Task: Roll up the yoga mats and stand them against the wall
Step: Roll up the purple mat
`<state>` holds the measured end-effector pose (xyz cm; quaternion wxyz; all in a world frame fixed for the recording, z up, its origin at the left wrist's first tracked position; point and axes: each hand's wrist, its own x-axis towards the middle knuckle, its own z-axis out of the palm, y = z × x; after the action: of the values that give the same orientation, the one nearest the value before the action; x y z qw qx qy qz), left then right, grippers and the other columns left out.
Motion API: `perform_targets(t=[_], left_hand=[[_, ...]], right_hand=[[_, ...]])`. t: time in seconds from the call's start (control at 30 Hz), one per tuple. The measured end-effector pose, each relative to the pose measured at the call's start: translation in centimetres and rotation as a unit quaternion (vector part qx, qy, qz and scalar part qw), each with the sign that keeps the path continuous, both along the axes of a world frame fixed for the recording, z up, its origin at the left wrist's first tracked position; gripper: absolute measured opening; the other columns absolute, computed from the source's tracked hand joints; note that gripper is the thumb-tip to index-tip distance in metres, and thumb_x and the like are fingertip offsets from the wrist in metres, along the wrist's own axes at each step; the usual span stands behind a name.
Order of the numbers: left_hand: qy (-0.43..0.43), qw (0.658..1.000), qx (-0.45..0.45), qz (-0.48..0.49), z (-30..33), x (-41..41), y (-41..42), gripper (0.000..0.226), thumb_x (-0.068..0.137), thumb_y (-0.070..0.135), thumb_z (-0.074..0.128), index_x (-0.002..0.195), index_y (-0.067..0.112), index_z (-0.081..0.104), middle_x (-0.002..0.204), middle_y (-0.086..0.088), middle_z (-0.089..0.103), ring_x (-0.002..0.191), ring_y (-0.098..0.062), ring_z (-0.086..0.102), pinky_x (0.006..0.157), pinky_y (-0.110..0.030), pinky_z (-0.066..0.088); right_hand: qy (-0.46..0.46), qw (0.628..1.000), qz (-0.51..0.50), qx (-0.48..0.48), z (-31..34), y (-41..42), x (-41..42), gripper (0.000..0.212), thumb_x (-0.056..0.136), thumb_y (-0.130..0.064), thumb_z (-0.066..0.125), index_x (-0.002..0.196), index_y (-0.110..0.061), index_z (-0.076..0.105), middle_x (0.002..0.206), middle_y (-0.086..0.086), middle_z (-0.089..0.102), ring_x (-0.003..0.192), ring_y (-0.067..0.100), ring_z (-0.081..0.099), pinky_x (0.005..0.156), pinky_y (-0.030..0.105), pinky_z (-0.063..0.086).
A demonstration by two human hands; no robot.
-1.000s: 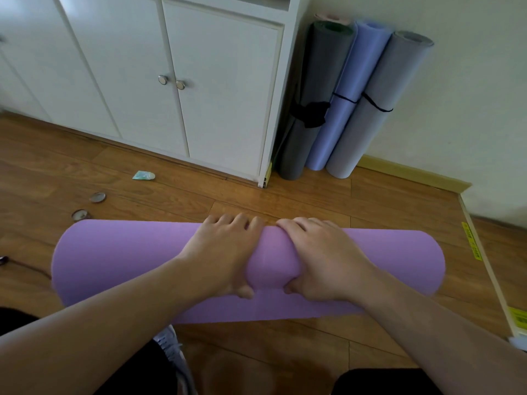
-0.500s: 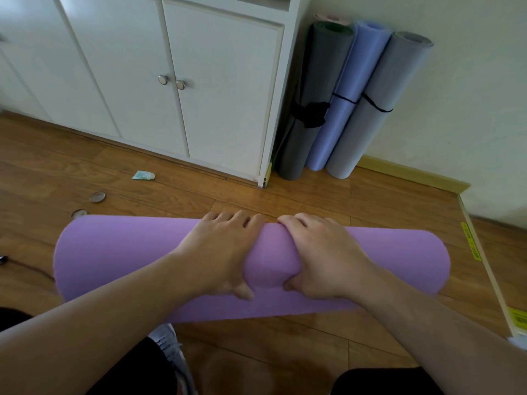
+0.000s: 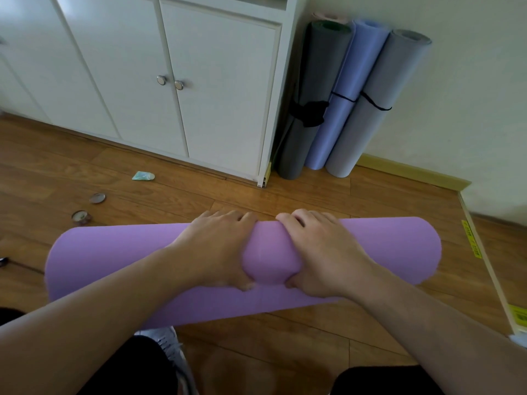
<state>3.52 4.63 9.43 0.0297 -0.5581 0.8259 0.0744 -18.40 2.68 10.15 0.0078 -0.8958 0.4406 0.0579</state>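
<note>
A purple yoga mat (image 3: 385, 249) lies rolled into a thick cylinder across the wooden floor in front of me. My left hand (image 3: 216, 249) and my right hand (image 3: 322, 252) grip its middle side by side, fingers curled over the far side and thumbs pressing into the near side, which dents the foam between them. A short flap of the mat lies flat under the roll. Three rolled mats stand against the wall at the back: a dark grey mat (image 3: 310, 89), a blue mat (image 3: 342, 95) and a light grey mat (image 3: 379, 104), each tied with a black band.
A white cupboard (image 3: 199, 81) with two round knobs stands at the back left. Two small round lids (image 3: 97, 198) and a pale green scrap (image 3: 144, 176) lie on the floor to the left. A wooden strip with yellow labels (image 3: 482, 258) runs along the right.
The roll has shifted slightly away from me and its right end has risen a little; both hands keep the same grip on its middle.
</note>
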Motion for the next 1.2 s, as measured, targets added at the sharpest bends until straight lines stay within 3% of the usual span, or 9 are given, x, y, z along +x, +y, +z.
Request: perform_targets(t=[0.1, 0.2, 0.37, 0.57, 0.7, 0.9, 1.0, 1.1, 1.2], left_hand=[[-0.045, 0.997, -0.034, -0.044, -0.6, -0.3, 0.3, 0.118, 0.054, 0.079, 0.074, 0.148, 0.022, 0.031, 0.142, 0.002, 0.047, 0.130, -0.024, 0.050, 0.109, -0.041, 0.040], [-0.050, 0.997, -0.035, -0.038, -1.0, -0.7, 0.0, 0.109, 0.054, 0.074, 0.080, 0.139, 0.022, 0.036, 0.136, 0.001, 0.051, 0.126, -0.024, 0.052, 0.105, -0.042, 0.043], [0.003, 1.000, -0.016, -0.005, -0.8, -0.2, -0.5, 0.103, 0.052, 0.071, 0.082, 0.137, 0.027, 0.043, 0.136, 0.008, 0.056, 0.124, -0.018, 0.055, 0.104, -0.038, 0.043], [0.023, 1.000, -0.009, -0.003, -0.6, 0.2, -0.3, 0.104, 0.054, 0.079, 0.075, 0.139, 0.028, 0.043, 0.136, 0.009, 0.057, 0.121, -0.018, 0.056, 0.102, -0.035, 0.042], [-0.007, 0.999, -0.013, -0.033, -1.0, 0.0, 0.0, 0.122, 0.051, 0.085, 0.076, 0.147, 0.025, 0.032, 0.142, 0.004, 0.046, 0.129, -0.021, 0.049, 0.108, -0.039, 0.042], [-0.003, 1.000, -0.008, -0.018, -1.4, -0.3, -0.4, 0.111, 0.051, 0.073, 0.084, 0.142, 0.028, 0.039, 0.135, 0.008, 0.055, 0.125, -0.018, 0.054, 0.104, -0.037, 0.045], [0.021, 1.000, 0.005, -0.004, -0.9, -0.3, -0.5, 0.099, 0.051, 0.073, 0.081, 0.133, 0.032, 0.044, 0.125, 0.012, 0.059, 0.114, -0.016, 0.059, 0.085, -0.030, 0.043], [0.021, 0.999, 0.027, -0.003, -0.5, -0.1, -0.4, 0.095, 0.050, 0.076, 0.081, 0.128, 0.033, 0.046, 0.119, 0.011, 0.061, 0.108, -0.016, 0.060, 0.078, -0.032, 0.044], [0.015, 0.999, 0.027, -0.006, -0.6, 0.1, -0.2, 0.101, 0.053, 0.079, 0.079, 0.135, 0.032, 0.043, 0.128, 0.011, 0.060, 0.114, -0.017, 0.059, 0.092, -0.036, 0.049]], right_hand=[[-0.011, 0.999, -0.023, 0.029, 0.7, -0.5, -0.5, 0.103, 0.061, -0.072, 0.085, 0.145, -0.033, 0.040, 0.134, -0.008, 0.055, 0.122, 0.018, 0.055, 0.104, 0.040, 0.045], [-0.006, 0.998, -0.037, 0.054, 1.1, -0.6, -0.5, 0.103, 0.061, -0.076, 0.083, 0.145, -0.036, 0.039, 0.136, -0.010, 0.055, 0.125, 0.017, 0.054, 0.105, 0.038, 0.044], [0.019, 0.999, -0.014, 0.030, 0.9, 0.5, -0.3, 0.131, 0.068, -0.072, 0.085, 0.164, -0.026, 0.008, 0.154, 0.000, 0.032, 0.144, 0.024, 0.033, 0.123, 0.039, 0.030], [0.003, 1.000, -0.011, 0.012, 0.8, -0.5, -0.2, 0.107, 0.065, -0.066, 0.087, 0.151, -0.031, 0.034, 0.143, -0.005, 0.048, 0.132, 0.021, 0.047, 0.113, 0.039, 0.039], [-0.007, 0.999, -0.025, 0.024, 1.0, -0.6, -0.5, 0.100, 0.061, -0.070, 0.086, 0.143, -0.034, 0.042, 0.134, -0.010, 0.056, 0.125, 0.018, 0.053, 0.106, 0.038, 0.042], [-0.001, 0.997, -0.046, 0.066, 0.8, -0.2, -0.6, 0.117, 0.063, -0.074, 0.085, 0.156, -0.032, 0.026, 0.147, -0.005, 0.048, 0.136, 0.021, 0.046, 0.111, 0.038, 0.039], [0.026, 0.999, -0.018, 0.034, 0.8, 0.2, -0.5, 0.134, 0.062, -0.074, 0.087, 0.161, -0.024, 0.012, 0.154, 0.001, 0.033, 0.144, 0.025, 0.033, 0.122, 0.040, 0.031], [0.028, 0.999, 0.002, 0.026, 0.0, 0.5, 0.0, 0.122, 0.063, -0.070, 0.088, 0.156, -0.024, 0.025, 0.146, 0.001, 0.040, 0.136, 0.025, 0.043, 0.117, 0.040, 0.037], [0.012, 0.999, 0.001, 0.030, -0.1, 0.0, 0.1, 0.109, 0.064, -0.068, 0.087, 0.150, -0.027, 0.035, 0.140, -0.002, 0.047, 0.128, 0.022, 0.050, 0.109, 0.040, 0.042]])
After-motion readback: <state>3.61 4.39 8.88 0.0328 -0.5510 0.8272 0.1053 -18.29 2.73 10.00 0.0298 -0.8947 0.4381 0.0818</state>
